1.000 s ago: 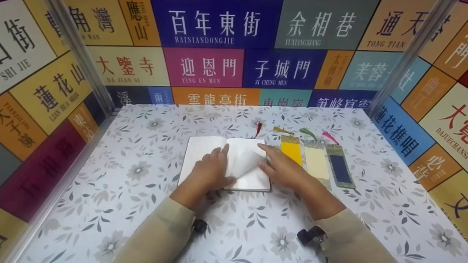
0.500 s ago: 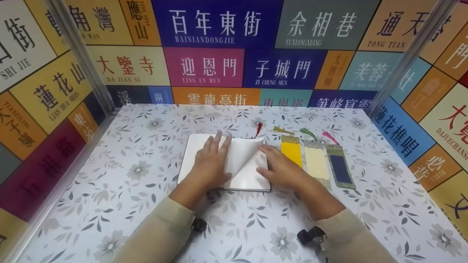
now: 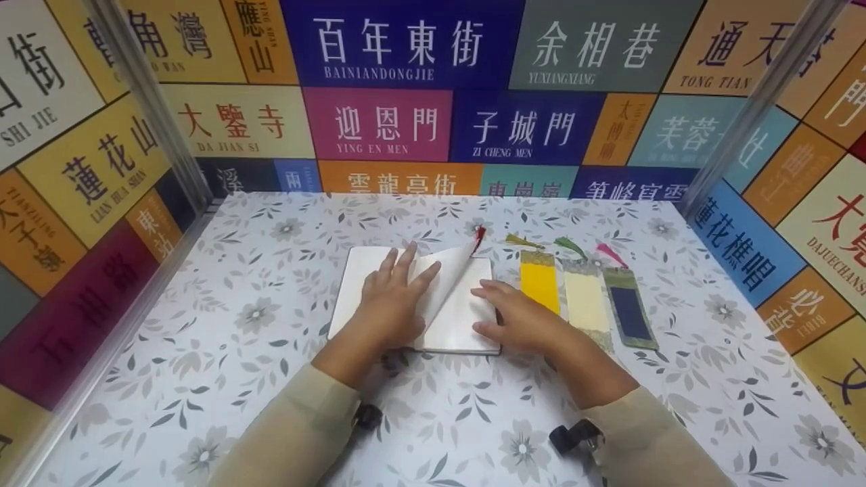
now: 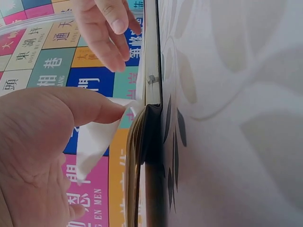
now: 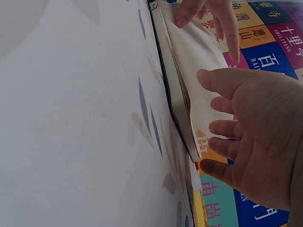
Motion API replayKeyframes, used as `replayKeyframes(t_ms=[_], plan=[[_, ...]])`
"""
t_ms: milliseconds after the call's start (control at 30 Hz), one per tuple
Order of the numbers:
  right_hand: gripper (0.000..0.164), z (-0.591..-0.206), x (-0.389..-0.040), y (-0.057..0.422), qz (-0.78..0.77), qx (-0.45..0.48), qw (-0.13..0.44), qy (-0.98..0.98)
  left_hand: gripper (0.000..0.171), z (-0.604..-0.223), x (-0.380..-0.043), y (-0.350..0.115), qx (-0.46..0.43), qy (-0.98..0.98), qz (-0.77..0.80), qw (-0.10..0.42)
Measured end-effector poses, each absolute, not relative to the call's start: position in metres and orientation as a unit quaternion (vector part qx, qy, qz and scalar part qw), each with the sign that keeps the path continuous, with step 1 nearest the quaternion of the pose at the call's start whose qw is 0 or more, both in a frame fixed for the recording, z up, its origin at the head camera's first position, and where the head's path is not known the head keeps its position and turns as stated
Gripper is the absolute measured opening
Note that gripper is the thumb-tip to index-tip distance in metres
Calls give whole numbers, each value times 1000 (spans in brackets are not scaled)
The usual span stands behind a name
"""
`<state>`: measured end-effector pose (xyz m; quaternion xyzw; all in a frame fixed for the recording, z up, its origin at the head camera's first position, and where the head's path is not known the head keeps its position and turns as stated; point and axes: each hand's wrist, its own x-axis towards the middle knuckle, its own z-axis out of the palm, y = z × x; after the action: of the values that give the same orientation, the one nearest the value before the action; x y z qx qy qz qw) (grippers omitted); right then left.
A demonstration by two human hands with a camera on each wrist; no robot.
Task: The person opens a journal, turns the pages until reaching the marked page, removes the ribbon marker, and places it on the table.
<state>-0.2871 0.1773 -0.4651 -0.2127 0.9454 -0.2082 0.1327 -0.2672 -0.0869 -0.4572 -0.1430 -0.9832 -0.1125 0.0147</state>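
Note:
An open notebook (image 3: 460, 335) with pale pages lies on the table. One leaf (image 3: 449, 274) stands lifted and slanted above its right side. My left hand (image 3: 392, 297) rests over the left page, fingers spread, its thumb by the lifted leaf near the gutter. My right hand (image 3: 521, 314) hovers at the notebook's right edge, fingers relaxed and apart, holding nothing. In the right wrist view, the leaf (image 5: 201, 61) rises between both hands. A red tassel (image 3: 480, 238) shows beyond the notebook's top edge; what it is attached to is hidden.
Right of the notebook lie three tasselled bookmarks: yellow (image 3: 539, 277), cream (image 3: 586, 297) and green with a dark blue panel (image 3: 630, 308). My right forearm passes close to them. Panels with printed characters (image 3: 392, 125) enclose the flower-patterned table (image 3: 270, 379) at the back and sides.
The leaf has lifted higher and swung left, away from my right hand's fingertips. My left hand's fingers have spread wider over the left page. My right hand has drawn slightly nearer to me.

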Motion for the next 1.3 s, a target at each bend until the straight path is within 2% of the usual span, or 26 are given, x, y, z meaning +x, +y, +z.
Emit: replayKeyframes(t_ms=[267,500,700,1033,1300], plan=[[71,-468,-287,179,-214,-220,124,944,72,-457,-266,-86,-152,-982,-116,-11],[71,-469,-286,180,-214,-224,122,943,62,-459,-267,-87,-164,-980,-109,-25],[68,-469,-286,180,-218,-221,129,942,46,-458,-266,-87,-165,-979,-111,-43],[69,-468,-285,179,-220,-220,138,940,56,-463,-271,-90,-146,-982,-107,-53],[77,-469,-283,180,-216,-247,136,935,72,-462,-272,-95,-149,-983,-96,-45]])
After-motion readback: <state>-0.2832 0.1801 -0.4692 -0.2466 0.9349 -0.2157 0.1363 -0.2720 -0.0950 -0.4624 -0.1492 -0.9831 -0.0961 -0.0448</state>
